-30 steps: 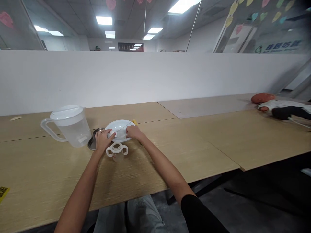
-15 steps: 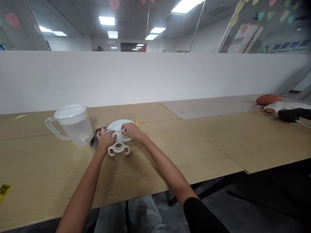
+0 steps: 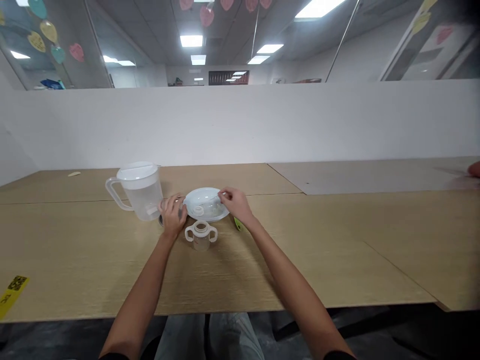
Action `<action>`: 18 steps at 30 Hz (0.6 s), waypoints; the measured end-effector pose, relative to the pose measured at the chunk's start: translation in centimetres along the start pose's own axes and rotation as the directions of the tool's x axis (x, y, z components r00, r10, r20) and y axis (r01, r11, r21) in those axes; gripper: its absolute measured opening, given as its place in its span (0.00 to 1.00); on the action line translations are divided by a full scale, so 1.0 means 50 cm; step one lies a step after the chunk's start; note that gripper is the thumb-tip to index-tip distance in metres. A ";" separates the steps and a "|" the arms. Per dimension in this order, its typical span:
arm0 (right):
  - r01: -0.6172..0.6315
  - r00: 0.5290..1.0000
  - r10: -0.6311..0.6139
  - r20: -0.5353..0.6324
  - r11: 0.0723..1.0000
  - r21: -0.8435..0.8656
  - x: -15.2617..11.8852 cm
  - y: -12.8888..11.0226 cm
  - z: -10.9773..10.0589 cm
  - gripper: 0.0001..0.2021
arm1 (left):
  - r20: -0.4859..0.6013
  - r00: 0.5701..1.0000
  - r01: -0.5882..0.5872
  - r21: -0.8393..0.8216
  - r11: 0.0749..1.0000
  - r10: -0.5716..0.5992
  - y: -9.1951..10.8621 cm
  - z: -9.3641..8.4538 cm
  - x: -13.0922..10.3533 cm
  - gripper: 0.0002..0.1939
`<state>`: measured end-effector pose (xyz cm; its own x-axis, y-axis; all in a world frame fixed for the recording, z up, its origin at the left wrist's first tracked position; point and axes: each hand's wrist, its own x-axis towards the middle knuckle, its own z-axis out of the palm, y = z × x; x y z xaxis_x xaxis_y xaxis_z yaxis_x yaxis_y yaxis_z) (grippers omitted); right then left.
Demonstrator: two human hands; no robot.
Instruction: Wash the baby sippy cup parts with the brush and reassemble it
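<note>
A white plate (image 3: 190,199) lies on the table with a small clear ring-shaped piece (image 3: 198,210) in it. At its right rim my right hand (image 3: 237,204) is closed in a pinch on a thin, clear, straw-like piece that slants over the plate. My left hand (image 3: 173,215) rests by the plate's left rim, fingers apart and curved over a metal dish (image 3: 161,220) that it mostly hides. Just in front of the plate a small clear cup with two white handles (image 3: 201,237) stands upright, its top uncovered.
Left of my left hand stands a clear plastic jug (image 3: 140,195) with a white lid. A green-yellow object (image 3: 238,224) pokes out beneath my right wrist. A yellow label (image 3: 13,295) is stuck at the table's left front. Behind runs a white wall (image 3: 240,125).
My view has turned left. My hands have moved apart: the left is off the clear ring piece, now lying in the plate, and the right has shifted to the plate's right rim.
</note>
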<state>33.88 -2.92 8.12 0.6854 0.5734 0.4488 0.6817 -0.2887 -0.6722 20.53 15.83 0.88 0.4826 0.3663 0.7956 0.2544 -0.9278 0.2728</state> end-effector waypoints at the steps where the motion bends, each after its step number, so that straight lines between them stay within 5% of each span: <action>1: -0.060 0.996 0.060 -0.061 0.998 0.003 -0.005 0.032 0.001 0.14 | -0.093 0.995 0.037 0.019 0.999 -0.035 -0.012 -0.013 -0.003 0.16; 3: -0.174 0.973 0.168 -0.155 0.984 -0.027 -0.018 0.099 0.006 0.15 | -0.290 0.948 0.152 0.044 0.987 -0.133 -0.042 -0.039 -0.009 0.19; 7: -0.349 0.935 0.328 -0.137 0.919 -0.182 -0.046 0.196 0.026 0.15 | -0.581 0.737 0.408 -0.026 0.913 -0.346 -0.116 -0.079 -0.019 0.24; 13: -0.323 0.934 0.358 -0.009 0.829 -0.457 -0.063 0.212 0.057 0.18 | -0.557 0.463 0.656 -0.307 0.689 -0.689 -0.219 -0.068 -0.027 0.23; 15: -0.272 0.944 0.330 0.023 0.813 -0.514 -0.065 0.206 0.061 0.19 | -0.503 0.441 0.668 -0.368 0.646 -0.743 -0.241 -0.059 -0.024 0.24; 18: -0.233 0.948 0.315 0.052 0.794 -0.561 -0.067 0.200 0.062 0.19 | -0.401 0.500 0.652 -0.410 0.638 -0.768 -0.257 -0.053 -0.017 0.24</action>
<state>37.60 -5.34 -1.94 0.8509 0.4924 0.1833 0.5253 -0.7931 -0.3082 14.65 27.24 -1.85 -0.2906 0.8668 0.4052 0.1334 -0.3826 0.9142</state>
